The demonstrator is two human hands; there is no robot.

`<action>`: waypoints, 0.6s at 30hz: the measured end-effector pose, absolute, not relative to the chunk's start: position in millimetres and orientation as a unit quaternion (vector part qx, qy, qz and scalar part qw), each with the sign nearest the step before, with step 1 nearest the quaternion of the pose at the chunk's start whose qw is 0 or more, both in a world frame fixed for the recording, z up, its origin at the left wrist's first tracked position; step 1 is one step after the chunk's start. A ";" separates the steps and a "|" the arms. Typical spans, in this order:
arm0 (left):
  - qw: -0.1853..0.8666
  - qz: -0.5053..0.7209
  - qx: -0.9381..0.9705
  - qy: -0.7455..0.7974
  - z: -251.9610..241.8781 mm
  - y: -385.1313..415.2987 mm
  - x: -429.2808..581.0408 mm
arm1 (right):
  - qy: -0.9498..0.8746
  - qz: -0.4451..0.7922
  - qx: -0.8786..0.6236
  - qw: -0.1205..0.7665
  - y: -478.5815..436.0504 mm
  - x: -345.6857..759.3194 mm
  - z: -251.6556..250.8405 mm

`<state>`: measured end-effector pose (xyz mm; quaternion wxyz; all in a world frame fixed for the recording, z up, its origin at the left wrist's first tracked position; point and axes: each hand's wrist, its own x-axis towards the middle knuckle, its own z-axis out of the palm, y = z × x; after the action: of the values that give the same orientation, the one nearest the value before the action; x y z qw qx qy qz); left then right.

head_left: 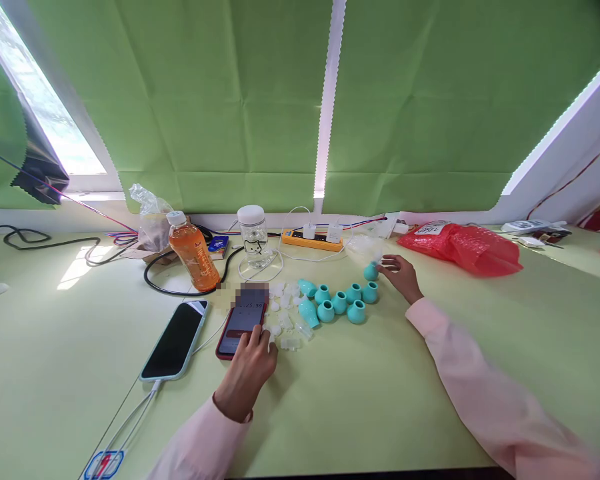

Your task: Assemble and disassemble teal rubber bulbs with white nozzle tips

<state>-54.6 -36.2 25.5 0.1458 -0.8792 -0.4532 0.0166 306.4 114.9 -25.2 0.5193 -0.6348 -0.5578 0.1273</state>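
My right hand (401, 275) reaches to the far end of a group of small teal bulb-shaped pieces (340, 302), thumb and fingers closed on the rearmost teal bulb (371, 271). Most of the bulbs stand upright with their round openings up; a couple lie on their sides at the left. My left hand (250, 370) is curled over the lower right edge of a phone in a red case (245, 317), beside small clear plastic pieces (286, 323). Its fingertips are bent down at the nearest clear pieces; what they hold, if anything, is hidden.
A light blue phone (176, 341) with a white cable lies at the left. Behind stand an orange drink bottle (194, 252), a clear white-lidded jar (254, 237) and a yellow power strip (313, 241). A clear bag (364, 247) and a red bubble-wrap bag (463, 248) lie at the back right.
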 end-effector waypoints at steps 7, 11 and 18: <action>0.149 0.009 -0.887 -0.438 21.3 -29.2 -51.2 | -0.606 -0.112 -0.550 0.564 75.8 277.5 7.7; 0.129 -0.012 -0.901 -0.415 18.8 -23.2 -48.5 | -0.719 -0.190 -0.439 0.505 33.1 233.4 13.5; 0.050 -0.139 -0.890 -0.432 7.5 -8.5 -46.7 | -0.901 -0.101 -0.413 0.083 -16.6 151.4 -19.6</action>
<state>-46.7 -8.5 7.5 0.0505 -0.8898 -0.4318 -0.1387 151.4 -16.6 -19.6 0.0830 -0.4126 -0.9014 -0.1015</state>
